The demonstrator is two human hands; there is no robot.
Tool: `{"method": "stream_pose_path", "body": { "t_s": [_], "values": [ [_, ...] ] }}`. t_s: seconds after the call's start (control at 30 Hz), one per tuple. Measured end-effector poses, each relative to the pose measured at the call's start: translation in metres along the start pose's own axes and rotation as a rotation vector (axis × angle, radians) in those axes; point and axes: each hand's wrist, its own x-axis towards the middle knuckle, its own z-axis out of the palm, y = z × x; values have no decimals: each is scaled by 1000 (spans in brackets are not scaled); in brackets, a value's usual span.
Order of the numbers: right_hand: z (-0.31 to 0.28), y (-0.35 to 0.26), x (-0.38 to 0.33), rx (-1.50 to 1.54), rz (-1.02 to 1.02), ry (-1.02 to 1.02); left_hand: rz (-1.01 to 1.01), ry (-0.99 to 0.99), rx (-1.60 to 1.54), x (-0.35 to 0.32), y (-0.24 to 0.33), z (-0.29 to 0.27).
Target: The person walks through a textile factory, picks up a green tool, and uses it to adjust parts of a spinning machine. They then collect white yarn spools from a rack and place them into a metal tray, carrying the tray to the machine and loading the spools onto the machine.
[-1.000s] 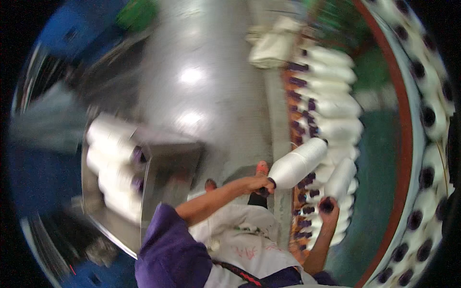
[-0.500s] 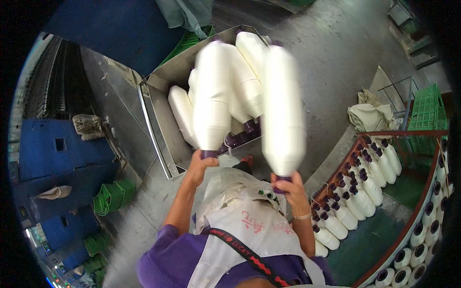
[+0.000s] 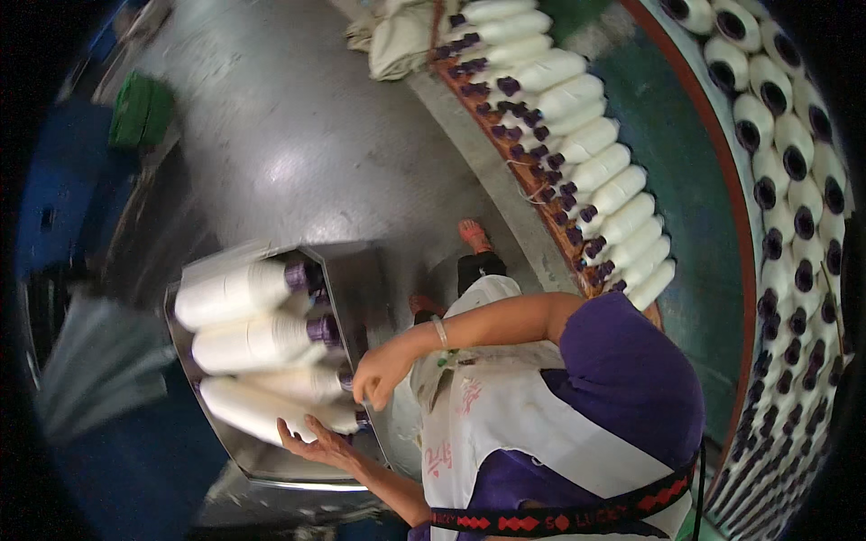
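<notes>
White yarn bobbins [image 3: 239, 296] with dark purple tube ends lie side by side in a metal cart [image 3: 275, 467] at the lower left. My left hand [image 3: 316, 444] is open, fingers spread, at the side of the nearest bobbin [image 3: 257, 410]. By the cart's right edge, close to a purple tube end, hangs my right hand [image 3: 388, 370]. Its fingers are loosely bent and a little apart, and nothing shows in them. A pale band circles the right wrist.
Rows of white bobbins [image 3: 600, 167] with purple ends stand along a brown-edged rack [image 3: 523, 176] to the right. More bobbins [image 3: 794, 162] are stacked beyond it. Grey floor [image 3: 298, 153] stretches ahead, with a cloth bundle [image 3: 397, 41] at the top and blue machinery at the left.
The two bobbins I held by their purple ends have left my hands. My view has turned right, so the cart now sits at lower left and the rack closer. My right arm reaches across me.
</notes>
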Motion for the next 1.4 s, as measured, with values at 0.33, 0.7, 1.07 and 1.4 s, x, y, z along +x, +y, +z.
{"method": "stream_pose_path", "body": {
  "t_s": [0.33,0.7,1.07,1.4],
  "values": [
    [-189,272,-330,898,-54,1534,436,-1163,-166,-16,223,387],
    [-393,330,-518,1389,-469,1913,971,-1097,31,-183,450,801],
    [-260,214,-546,784,-122,1964,84,-1980,-464,-194,342,683],
    [-146,64,-322,1001,-111,1216,-721,-1462,-838,-38,216,239]
  ]
}}
